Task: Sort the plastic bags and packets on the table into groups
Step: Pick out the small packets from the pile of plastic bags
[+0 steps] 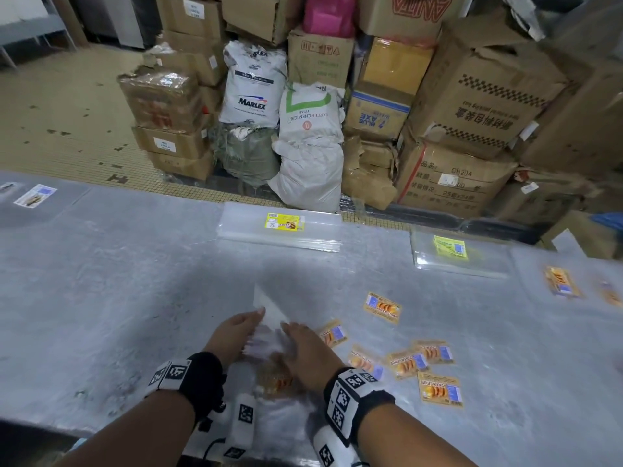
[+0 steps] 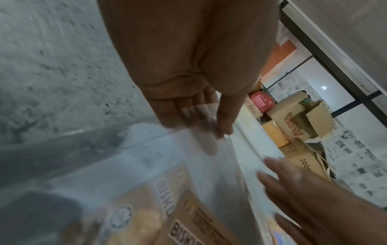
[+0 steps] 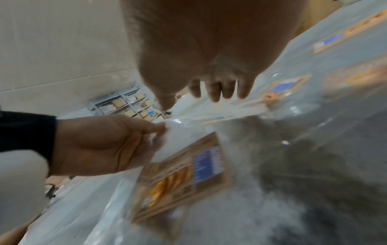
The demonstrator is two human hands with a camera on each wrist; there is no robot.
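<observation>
A clear plastic bag (image 1: pixel 266 303) with an orange-brown biscuit label (image 1: pixel 274 379) lies between my hands at the table's near edge, one clear corner lifted. My left hand (image 1: pixel 237 328) pinches its edge between thumb and fingers, as the left wrist view shows at the pinch (image 2: pixel 201 122). My right hand (image 1: pixel 303 347) lies over the bag with straight, spread fingers (image 2: pixel 293 179). In the right wrist view the right hand (image 3: pixel 209 92) hovers at the bag's edge and the label (image 3: pixel 184 175) shows below. Several like orange-labelled bags (image 1: pixel 438 389) lie scattered to the right.
A stack of clear bags with a yellow label (image 1: pixel 285 222) lies at the table's far edge, another stack (image 1: pixel 450 247) to its right. More labelled bags sit far left (image 1: pixel 35 195) and far right (image 1: pixel 561 281). Cardboard boxes (image 1: pixel 485 96) and sacks (image 1: pixel 253 89) stand beyond the table.
</observation>
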